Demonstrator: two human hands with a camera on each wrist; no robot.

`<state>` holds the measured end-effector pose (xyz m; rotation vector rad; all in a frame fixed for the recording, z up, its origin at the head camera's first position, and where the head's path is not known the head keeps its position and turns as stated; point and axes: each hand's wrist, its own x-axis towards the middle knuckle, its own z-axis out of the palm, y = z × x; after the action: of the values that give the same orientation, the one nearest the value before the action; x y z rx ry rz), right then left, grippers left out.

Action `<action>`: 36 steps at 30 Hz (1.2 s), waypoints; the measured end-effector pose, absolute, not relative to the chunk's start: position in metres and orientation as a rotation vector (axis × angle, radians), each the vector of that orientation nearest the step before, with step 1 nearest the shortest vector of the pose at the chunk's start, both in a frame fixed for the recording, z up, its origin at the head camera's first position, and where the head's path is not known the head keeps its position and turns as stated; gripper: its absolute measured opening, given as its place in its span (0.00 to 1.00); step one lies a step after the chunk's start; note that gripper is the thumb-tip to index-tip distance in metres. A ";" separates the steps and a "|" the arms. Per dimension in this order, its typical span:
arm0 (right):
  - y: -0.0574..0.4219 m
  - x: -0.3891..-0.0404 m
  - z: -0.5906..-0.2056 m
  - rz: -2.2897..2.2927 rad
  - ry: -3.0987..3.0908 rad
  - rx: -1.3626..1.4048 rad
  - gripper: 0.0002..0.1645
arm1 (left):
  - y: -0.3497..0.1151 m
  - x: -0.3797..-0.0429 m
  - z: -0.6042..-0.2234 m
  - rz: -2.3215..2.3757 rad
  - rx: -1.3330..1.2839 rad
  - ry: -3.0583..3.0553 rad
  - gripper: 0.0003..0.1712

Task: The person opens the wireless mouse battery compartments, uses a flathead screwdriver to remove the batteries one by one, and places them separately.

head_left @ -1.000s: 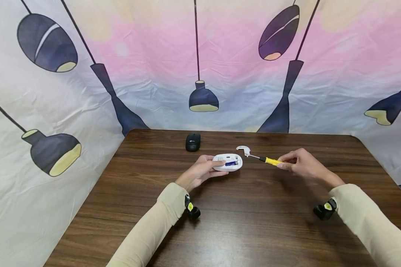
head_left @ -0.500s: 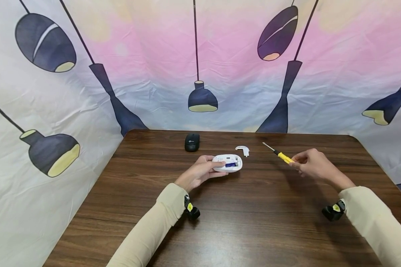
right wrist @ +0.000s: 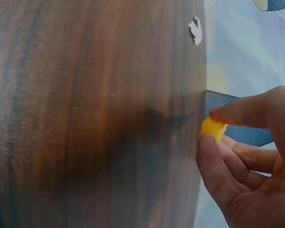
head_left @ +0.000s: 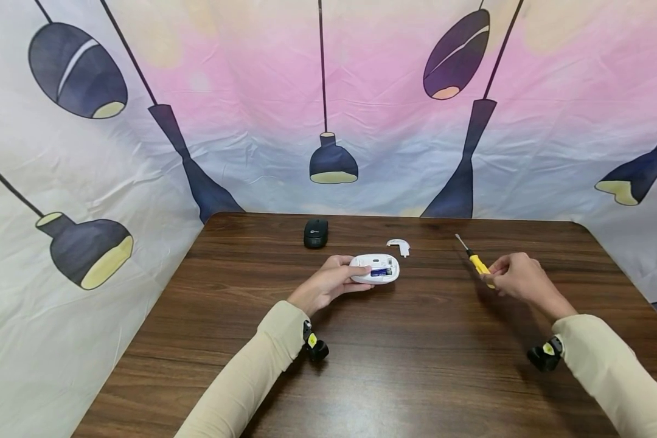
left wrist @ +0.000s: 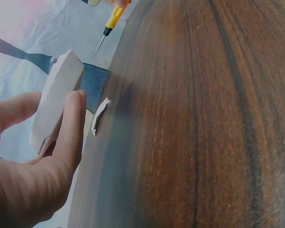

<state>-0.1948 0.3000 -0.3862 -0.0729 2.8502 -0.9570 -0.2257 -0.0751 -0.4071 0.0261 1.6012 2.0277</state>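
Note:
My left hand [head_left: 331, 281] grips a white computer mouse [head_left: 364, 278] with its underside turned up, thumb on top and fingers beneath. A blue battery [head_left: 380, 272] shows in its uncovered compartment. In the left wrist view the mouse [left wrist: 54, 104] is seen edge-on between thumb and fingers, held above the table. My right hand [head_left: 522, 281] pinches the yellow handle of a screwdriver [head_left: 477, 263], its metal tip pointing away toward the back of the table. From the right wrist only the handle end [right wrist: 212, 129] shows between thumb and finger. The white battery cover [head_left: 401, 246] lies on the table between the hands, beyond the mouse.
A black computer mouse [head_left: 316, 233] stands near the back edge of the brown wooden table [head_left: 383, 377]. Behind the table hangs a cloth backdrop [head_left: 394, 140] printed with lamps. Each wrist wears a small black camera.
My right hand has drawn the screwdriver rightward, away from the white battery cover, and its tip has swung from pointing left to pointing toward the back. The left hand keeps holding the white mouse.

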 end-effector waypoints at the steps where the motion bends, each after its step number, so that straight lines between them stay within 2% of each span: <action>1: 0.300 -0.194 -0.388 -0.955 2.844 -0.058 0.17 | -0.075 -0.226 -0.407 2.025 0.024 1.603 0.25; 7: 0.301 -0.191 -0.397 -0.955 2.801 0.053 0.19 | -0.075 -0.226 -0.407 2.016 0.015 1.612 0.26; 13: 0.300 -0.189 -0.403 -0.993 2.767 0.103 0.16 | -0.074 -0.225 -0.407 2.022 0.011 1.621 0.25; 26: 0.297 -0.187 -0.412 -1.023 2.770 0.110 0.13 | -0.073 -0.225 -0.407 2.028 0.005 1.611 0.25; 36: 0.298 -0.187 -0.411 -1.010 2.766 0.101 0.16 | -0.073 -0.224 -0.407 2.018 0.004 1.612 0.26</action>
<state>-0.1866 0.2984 -0.4114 0.1011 2.7660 -1.0103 -0.2241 -0.0731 -0.4070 0.0041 1.6115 2.0183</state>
